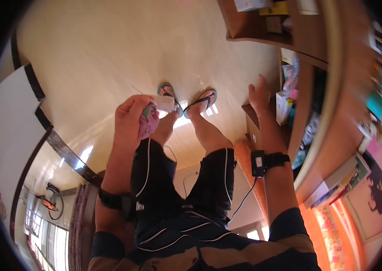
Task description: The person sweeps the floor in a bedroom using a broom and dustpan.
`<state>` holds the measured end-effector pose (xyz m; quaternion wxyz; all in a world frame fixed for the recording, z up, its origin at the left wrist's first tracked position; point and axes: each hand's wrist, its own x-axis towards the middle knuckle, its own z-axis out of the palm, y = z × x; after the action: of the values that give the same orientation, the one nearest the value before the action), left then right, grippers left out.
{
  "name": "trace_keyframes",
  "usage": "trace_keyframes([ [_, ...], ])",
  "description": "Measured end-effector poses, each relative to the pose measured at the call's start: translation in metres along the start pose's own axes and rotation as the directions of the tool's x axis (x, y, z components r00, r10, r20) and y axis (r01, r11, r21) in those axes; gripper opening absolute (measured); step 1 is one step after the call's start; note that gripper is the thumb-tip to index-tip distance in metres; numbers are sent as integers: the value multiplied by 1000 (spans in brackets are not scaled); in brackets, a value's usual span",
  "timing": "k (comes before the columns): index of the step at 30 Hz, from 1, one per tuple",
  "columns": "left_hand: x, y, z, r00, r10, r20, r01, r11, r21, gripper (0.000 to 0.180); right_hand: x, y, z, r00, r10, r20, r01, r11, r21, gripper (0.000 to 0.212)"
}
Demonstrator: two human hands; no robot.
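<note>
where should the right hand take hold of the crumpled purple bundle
Probably by the lower right bulge of the crumpled purple bundle, with the right hand coming from the right. The left hand covers its left side and pinches near the top, while that rounded bulge sits uncovered, below the white piece jutting out to the right.

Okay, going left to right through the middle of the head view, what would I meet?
Flat white panel, left hand gripping a crumpled purple bundle, dark-sandalled left foot, dark-sandalled right foot, bare right hand, brown wooden shelf unit.
</note>
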<state>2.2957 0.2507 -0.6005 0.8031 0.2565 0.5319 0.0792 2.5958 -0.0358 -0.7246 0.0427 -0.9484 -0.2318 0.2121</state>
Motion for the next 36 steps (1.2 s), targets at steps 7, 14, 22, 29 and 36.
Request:
trace_keyframes([
  [7,113,-65,-31,999,29,-17,-27,995,98,20,120,111,103,998,-43,-37,37,990,-133,61],
  [14,192,-92,-73,996,-60,66,39,960,278,23,224,214,135,995,60,-82,-81,958,-277,63],
  [22,206,-44,-78,998,-48,41,26,906,422,28,318,279,160,986,89,-142,-129,945,-300,66],
  [29,173,-43,-142,926,372,69,-311,645,698,45,372,316,168,979,113,-171,-188,827,-530,54],
  [36,131,-59,-169,820,483,-307,-230,770,595,48,386,310,196,956,172,-239,-259,875,-408,51],
])
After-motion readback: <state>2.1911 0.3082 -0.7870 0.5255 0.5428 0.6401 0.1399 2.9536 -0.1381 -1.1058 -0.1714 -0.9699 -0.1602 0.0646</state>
